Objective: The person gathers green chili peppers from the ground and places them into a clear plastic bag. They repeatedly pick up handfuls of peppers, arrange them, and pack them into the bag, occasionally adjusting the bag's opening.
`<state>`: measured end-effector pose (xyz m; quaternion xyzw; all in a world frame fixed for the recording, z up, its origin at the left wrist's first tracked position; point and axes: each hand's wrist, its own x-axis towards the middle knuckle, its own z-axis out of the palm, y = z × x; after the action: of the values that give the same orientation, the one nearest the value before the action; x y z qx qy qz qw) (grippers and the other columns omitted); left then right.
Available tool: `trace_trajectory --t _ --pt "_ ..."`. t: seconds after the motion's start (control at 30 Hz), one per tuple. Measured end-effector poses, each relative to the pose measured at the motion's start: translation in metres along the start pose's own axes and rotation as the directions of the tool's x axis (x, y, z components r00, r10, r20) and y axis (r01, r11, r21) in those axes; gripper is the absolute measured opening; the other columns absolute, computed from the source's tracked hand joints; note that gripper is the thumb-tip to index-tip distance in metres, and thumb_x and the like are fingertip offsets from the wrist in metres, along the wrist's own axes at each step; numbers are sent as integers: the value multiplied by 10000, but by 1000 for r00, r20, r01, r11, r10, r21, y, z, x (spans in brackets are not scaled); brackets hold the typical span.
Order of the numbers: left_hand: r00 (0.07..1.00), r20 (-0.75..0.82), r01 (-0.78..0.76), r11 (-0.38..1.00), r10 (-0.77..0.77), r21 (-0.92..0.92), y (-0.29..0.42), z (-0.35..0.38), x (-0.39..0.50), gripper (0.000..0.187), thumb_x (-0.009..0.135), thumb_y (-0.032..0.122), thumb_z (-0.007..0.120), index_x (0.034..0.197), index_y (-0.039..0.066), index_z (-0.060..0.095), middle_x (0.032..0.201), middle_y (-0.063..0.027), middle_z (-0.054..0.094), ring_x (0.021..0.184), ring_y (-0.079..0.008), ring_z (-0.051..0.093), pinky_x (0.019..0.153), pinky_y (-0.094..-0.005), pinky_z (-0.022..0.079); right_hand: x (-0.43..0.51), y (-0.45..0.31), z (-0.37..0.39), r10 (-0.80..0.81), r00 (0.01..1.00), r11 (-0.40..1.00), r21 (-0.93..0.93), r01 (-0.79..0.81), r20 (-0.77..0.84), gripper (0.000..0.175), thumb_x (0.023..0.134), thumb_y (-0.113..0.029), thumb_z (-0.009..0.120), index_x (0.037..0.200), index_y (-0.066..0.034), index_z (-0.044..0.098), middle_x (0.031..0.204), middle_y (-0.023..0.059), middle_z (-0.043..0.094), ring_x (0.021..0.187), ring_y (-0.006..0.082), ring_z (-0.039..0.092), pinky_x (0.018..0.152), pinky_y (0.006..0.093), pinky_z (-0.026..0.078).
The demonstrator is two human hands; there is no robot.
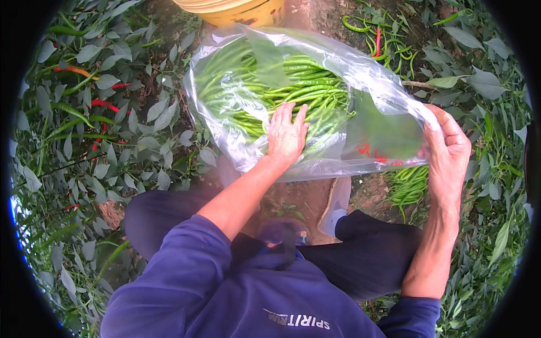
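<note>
A large clear plastic bag [374, 78] lies before me, holding many long green chili peppers [304, 76] laid mostly side by side. My left hand [287, 133] rests on the peppers with its fingers extended and slightly apart, grasping nothing. Whether part of the plastic lies under that palm, I cannot tell. Out to the right, my right hand [448, 143] pinches the bag's edge between thumb and fingers and holds it stretched sideways. Red writing shows on the film near this hand.
A yellow bucket [236, 10] stands beyond the bag. More green peppers lie on the ground in a pile [408, 186] below the bag's right end and in a loose heap [393, 46] at upper right, with one red pepper [378, 42]. Leafy pepper plants [101, 139] line both sides.
</note>
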<state>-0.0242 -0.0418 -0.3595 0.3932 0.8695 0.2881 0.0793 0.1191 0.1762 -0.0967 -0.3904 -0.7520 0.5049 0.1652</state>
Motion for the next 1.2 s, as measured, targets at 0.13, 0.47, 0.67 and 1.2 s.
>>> trace_trajectory --t 0.13,0.47,0.67,1.2 --pt "988 7 -152 988 152 12 -13 22 29 444 972 82 671 1414 120 661 1445 -220 575 1397 -455 516 1172 -530 440 -3 -1 0 -37 999 999 -27 37 6 221 1064 -95 645 1238 -16 755 966 -40 730 725 9 535 620 193 429" --pt "977 100 -193 981 188 39 32 14 1 991 924 562 725 1613 -47 357 1678 -315 288 1580 -497 234 1307 -589 182 -8 -5 -6 130 990 948 286 -138 47 330 1054 -144 652 1337 24 684 1082 34 754 818 61 656 657 228 563" --pt "850 385 -431 895 360 114 20 13 5 1005 845 535 820 1676 219 352 1729 -272 220 1605 -467 196 1317 -569 171 -25 -13 -7 165 972 830 508 -230 170 382 1046 -150 674 1378 35 651 1072 43 749 816 49 669 672 255 625" --pt "714 699 43 999 -39 12 59 -51 -118 387 923 172 654 1302 95 643 1069 -188 708 1135 -387 682 954 -481 569 -57 -9 -19 177 956 825 496 -273 233 333 1048 -150 691 1332 23 682 795 -57 538 737 44 507 725 277 516"
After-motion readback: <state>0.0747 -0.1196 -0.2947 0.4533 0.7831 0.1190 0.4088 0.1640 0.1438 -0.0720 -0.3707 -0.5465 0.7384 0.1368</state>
